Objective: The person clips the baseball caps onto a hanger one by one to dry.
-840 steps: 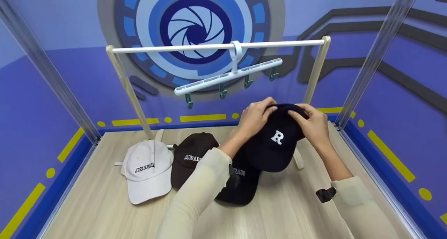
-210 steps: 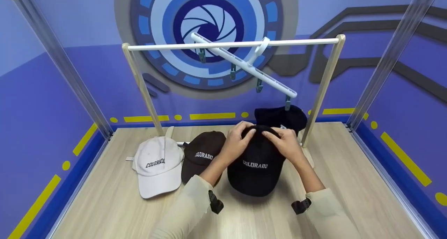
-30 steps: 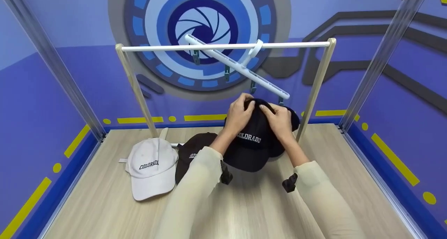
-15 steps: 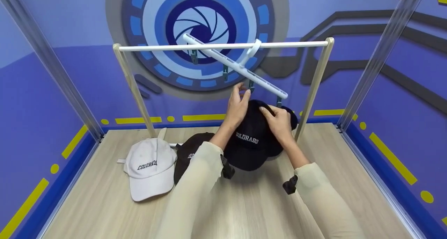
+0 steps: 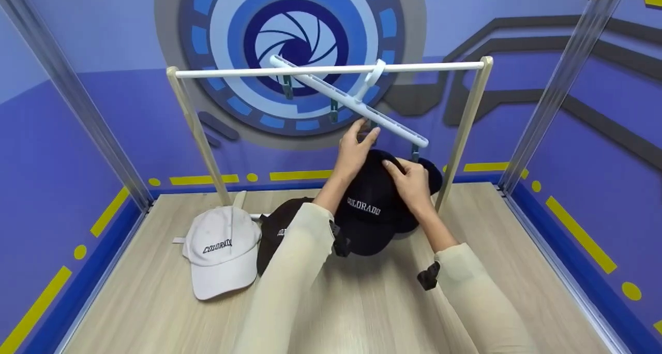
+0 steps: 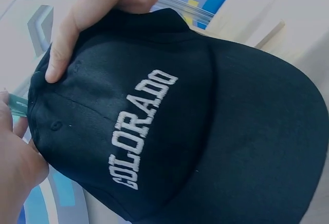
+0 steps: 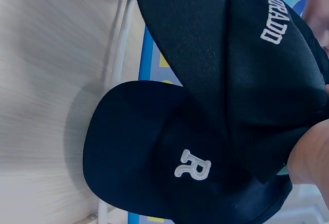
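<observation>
My right hand (image 5: 412,184) pinches the crown's top edge of a black cap (image 5: 373,180) with COLORADO across the front, holding it raised with the brim down. Just above it, my left hand (image 5: 354,151) has thumb and fingers around a green clip (image 6: 18,105) under the white hanger (image 5: 357,104); in the left wrist view the clip meets the cap's top edge. Behind, a navy cap (image 7: 128,142) with a white R hangs from the hanger's near right clip (image 5: 415,151), partly covered by the COLORADO cap.
A white cap (image 5: 222,261) and a dark brown cap (image 5: 282,214) lie on the wooden table (image 5: 155,292) at left, the brown one partly behind my left sleeve. The hanger hooks over the rack's white rod (image 5: 248,73). Two green clips (image 5: 287,87) at its far end hold nothing.
Earlier the R cap was in both hands; it then hung from the hanger, which had swung round. Both hands lifted the COLORADO cap off the table; lately the left moved from cap to clip.
</observation>
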